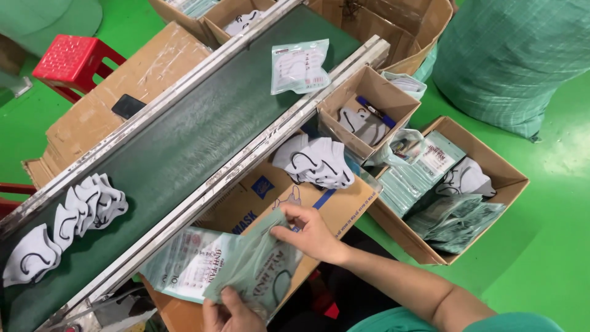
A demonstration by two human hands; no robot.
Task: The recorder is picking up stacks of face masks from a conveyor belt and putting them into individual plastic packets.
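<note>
Nearest to me, my left hand gripped the lower edge of a pale green plastic pouch, fingers closed on it from below. My right hand came in from the right and pinched the pouch's upper corner between thumb and fingertips, so both hands held the same pouch. It lay tilted over a flat stack of similar printed pouches, which rested on a brown carton just beside the conveyor.

On that carton, past my right hand, sat a loose heap of white face masks with dark ear loops. A dark green conveyor belt ran diagonally to my left, with metal rails on both sides. Near its lower end lay a row of white masks, overlapping one another, and further up lay a single sealed mask packet.

To the right stood a small open box holding a few masks and a blue pen, and beyond it a larger open box with stacked packets and empty pouches. A red plastic stool stood on the green floor at the far left.
</note>
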